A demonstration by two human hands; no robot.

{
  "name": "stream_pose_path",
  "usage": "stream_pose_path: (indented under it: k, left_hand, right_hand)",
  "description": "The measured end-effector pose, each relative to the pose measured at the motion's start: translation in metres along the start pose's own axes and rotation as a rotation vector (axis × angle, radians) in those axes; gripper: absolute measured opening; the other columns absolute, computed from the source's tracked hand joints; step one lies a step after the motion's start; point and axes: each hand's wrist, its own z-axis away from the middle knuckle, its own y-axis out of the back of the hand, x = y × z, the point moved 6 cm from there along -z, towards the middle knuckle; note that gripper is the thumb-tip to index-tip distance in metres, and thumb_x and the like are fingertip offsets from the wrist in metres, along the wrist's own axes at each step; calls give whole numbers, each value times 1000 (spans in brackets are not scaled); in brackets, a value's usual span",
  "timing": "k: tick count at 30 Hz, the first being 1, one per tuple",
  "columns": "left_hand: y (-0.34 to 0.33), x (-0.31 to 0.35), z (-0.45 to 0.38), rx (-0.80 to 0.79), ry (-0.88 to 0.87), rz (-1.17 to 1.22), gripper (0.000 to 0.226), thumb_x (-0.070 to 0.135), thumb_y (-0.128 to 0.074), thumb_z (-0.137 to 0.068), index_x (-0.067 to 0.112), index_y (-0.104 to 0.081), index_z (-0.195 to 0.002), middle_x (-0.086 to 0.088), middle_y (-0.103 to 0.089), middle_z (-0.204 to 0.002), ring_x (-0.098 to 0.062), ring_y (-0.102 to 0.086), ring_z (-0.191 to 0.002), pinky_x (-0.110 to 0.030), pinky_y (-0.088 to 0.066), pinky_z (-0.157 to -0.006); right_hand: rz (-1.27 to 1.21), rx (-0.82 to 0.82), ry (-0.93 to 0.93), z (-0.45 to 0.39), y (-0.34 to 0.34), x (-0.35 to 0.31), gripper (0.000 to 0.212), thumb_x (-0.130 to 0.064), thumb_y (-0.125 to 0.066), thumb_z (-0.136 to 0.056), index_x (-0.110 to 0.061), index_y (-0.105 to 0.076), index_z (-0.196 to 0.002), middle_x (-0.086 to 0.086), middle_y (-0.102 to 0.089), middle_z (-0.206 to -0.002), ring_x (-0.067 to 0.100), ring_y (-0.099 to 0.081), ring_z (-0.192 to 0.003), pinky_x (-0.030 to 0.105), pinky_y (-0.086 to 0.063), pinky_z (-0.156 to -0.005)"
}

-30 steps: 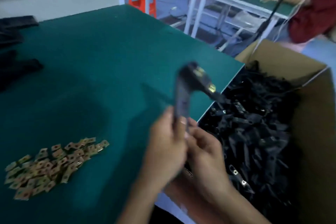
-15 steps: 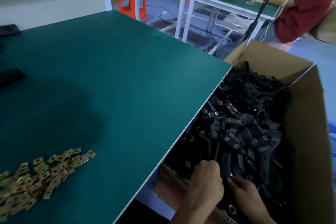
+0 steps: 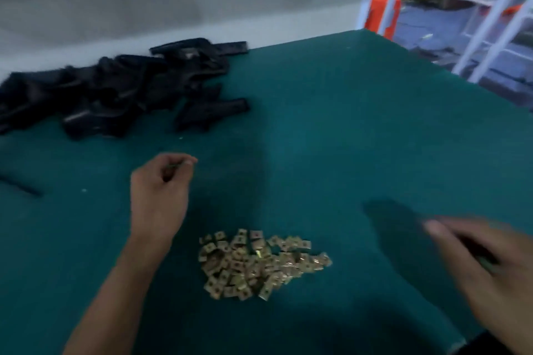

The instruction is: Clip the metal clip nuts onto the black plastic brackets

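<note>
Green tabletop (image 3: 360, 124). Clip nuts (image 3: 256, 264) heaped: light, stiff, slippery; pinch by edges. Left hand (image 3: 160, 193) curled, pinching something small. Right hand (image 3: 487, 268) blurred; grip indeterminate.

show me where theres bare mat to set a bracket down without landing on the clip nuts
Bare green mat lies right of the black bracket pile, running to the table's far right edge, and beyond the clip nut heap. Another strip lies between the left hand and the brackets. The near middle is crowded by the heap, and the blurred right hand covers the near right.
</note>
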Motion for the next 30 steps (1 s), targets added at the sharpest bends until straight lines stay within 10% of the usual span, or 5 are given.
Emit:
stream_pose_path:
  k: [3,9,17,24,30]
  left_hand:
    - [14,-20,-10,98,0,33,22,19,-60,-98,29,-69,-81,4,-45,-48,-15,-35,-45,-26,-27,-42]
    - [8,-23,-13,-11,-8,39,18,14,-61,-96,24,-67,-82,9,-40,-41,-5,-25,-35,-17,-20,-37]
    - [0,-19,-14,-62,-26,-84,19,19,-59,-93,25,-64,-75,9,-48,-42,-8,-34,-34,-17,-25,-36]
    - [2,-17,-14,67,-46,-117,45,40,-62,-91,21,-51,-52,8,-39,-44,-9,-33,-41,-15,-26,-41]
    - [7,-13,-20,1,-23,298,30,43,-61,-98,16,-71,-95,13,-73,-91,-1,-68,-85,-23,-53,-76]
  right_hand:
    - [-62,-152,391,-67,-84,-83,8,-13,-75,-91,-15,-79,-98,-9,-75,-93,4,-67,-86,22,-50,-81]
    - [264,-450,670,-167,-258,-179,58,-7,-67,-92,-15,-51,-147,4,-53,-147,27,-41,-140,41,-33,-115]
    - [571,-223,736,-198,-271,-203,8,-7,-53,-91,-7,-59,-96,19,-58,-82,41,-57,-79,39,-38,-59]
    - [-249,-266,97,-181,-234,-172,17,-20,-66,-73,-5,-60,-67,5,-62,-61,21,-56,-57,37,-53,-55]
    - [-800,-1004,-261,-71,-251,-184,17,4,-59,-91,-6,-69,-81,12,-71,-71,19,-68,-58,31,-60,-57]
